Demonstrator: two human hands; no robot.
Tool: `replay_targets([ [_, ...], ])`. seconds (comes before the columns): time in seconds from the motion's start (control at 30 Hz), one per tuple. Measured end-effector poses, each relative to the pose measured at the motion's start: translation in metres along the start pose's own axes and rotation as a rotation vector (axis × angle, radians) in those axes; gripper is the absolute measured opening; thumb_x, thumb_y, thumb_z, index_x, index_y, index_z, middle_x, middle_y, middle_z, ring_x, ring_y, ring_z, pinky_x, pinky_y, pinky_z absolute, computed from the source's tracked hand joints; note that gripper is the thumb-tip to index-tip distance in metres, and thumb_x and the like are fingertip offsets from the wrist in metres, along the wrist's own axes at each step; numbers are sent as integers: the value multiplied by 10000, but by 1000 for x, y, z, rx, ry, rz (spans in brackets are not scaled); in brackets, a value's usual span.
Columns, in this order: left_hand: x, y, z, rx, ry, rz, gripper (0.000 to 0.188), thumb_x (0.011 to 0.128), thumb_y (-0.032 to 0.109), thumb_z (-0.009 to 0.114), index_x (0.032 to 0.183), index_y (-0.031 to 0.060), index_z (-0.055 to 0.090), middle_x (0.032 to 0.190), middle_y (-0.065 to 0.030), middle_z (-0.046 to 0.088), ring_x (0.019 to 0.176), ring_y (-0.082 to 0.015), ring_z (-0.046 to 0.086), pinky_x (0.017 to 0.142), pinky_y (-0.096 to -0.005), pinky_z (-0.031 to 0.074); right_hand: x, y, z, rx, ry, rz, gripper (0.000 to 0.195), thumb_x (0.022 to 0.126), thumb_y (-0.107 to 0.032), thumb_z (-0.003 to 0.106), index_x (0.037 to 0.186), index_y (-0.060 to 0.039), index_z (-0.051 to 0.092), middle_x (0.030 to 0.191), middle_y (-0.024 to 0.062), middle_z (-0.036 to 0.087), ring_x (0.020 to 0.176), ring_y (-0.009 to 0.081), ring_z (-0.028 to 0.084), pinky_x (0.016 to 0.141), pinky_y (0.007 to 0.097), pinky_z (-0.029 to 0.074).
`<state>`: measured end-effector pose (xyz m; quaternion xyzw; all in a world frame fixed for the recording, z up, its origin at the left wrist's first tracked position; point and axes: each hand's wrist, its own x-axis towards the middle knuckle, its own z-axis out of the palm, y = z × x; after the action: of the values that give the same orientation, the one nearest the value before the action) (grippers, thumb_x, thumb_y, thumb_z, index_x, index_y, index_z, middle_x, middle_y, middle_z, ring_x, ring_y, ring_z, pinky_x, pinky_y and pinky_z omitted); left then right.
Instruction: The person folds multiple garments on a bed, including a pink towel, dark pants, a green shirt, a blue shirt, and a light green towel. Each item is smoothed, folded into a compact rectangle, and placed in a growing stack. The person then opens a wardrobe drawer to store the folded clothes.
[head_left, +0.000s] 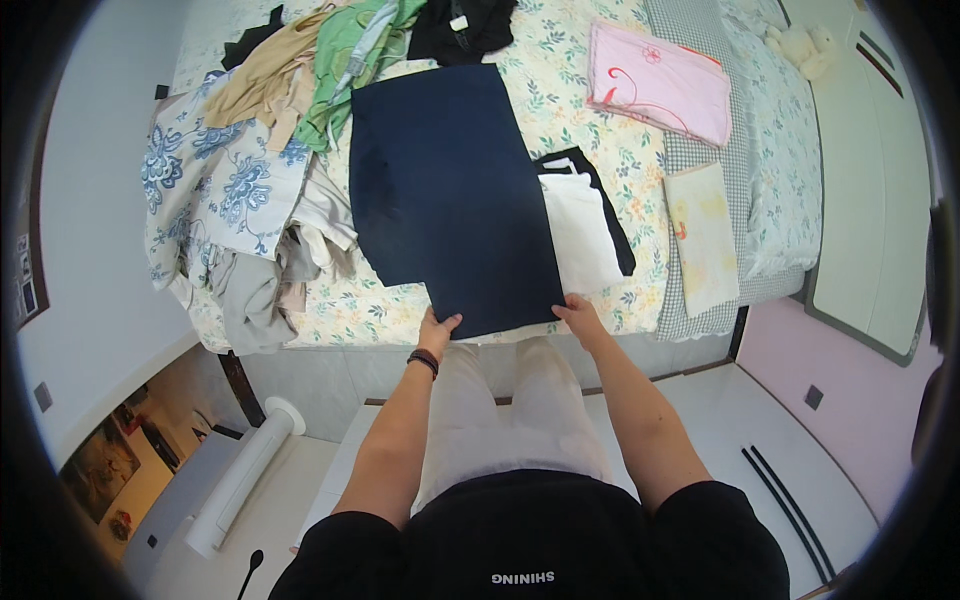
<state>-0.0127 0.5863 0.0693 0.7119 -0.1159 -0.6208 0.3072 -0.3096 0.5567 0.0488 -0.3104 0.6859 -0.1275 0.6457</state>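
Note:
A dark navy cloth garment (457, 195) lies flat on the bed, its near end narrower than the rest, with a step in its left edge. My left hand (437, 330) pinches its near left corner, thumb on top. At the near right corner my right hand (577, 313) grips the same edge between thumb and fingers. The garment partly covers a folded white cloth (585, 232), which rests on a folded black cloth (619, 232). A dark beaded bracelet (424, 361) circles my left wrist.
Loose clothes, including a green garment (341, 75) and a tan one (262, 71), are heaped left near a blue-flowered cloth (225, 187). A black garment (457, 34) lies beyond. Folded pink fabric (660, 82) and a pale folded cloth (703, 240) lie right, by a plush toy (802, 49).

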Motion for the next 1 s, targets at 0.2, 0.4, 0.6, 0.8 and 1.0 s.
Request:
replay_targets([
  [0.2,-32,8,-4,-215,-147,-107,299,805,110,612,1079,2,561,1027,-63,609,931,-152,562,850,-271,423,-24,-26,3,575,-106,242,131,794,-100,605,897,-56,537,804,39,571,681,152,548,605,288,468],
  [0.4,-56,53,0,-347,-167,-162,227,897,178,473,1036,17,551,984,-54,614,901,-146,587,800,-265,462,-38,-75,-10,832,-270,379,103,817,-103,552,903,-47,540,816,85,606,649,187,573,572,315,489],
  [0.6,-58,70,-5,-415,-134,-296,219,888,230,486,983,45,556,922,-62,619,790,-166,603,664,-292,493,-50,-115,-20,813,-202,479,86,788,-116,604,777,-65,537,648,50,561,552,147,525,522,284,470],
  [0.8,-63,112,-9,-624,-227,-569,157,871,232,506,841,80,526,717,-43,572,575,-156,534,491,-287,443,-54,-141,-22,943,-209,506,118,780,-125,620,753,-67,521,613,33,529,504,135,489,499,271,466],
  [1.0,-64,140,-9,-624,-236,-561,200,842,221,549,726,61,517,598,-47,506,529,-163,511,465,-267,447,-60,-182,-11,962,-100,507,124,773,-109,617,772,-51,507,662,44,540,511,146,510,455,222,465],
])
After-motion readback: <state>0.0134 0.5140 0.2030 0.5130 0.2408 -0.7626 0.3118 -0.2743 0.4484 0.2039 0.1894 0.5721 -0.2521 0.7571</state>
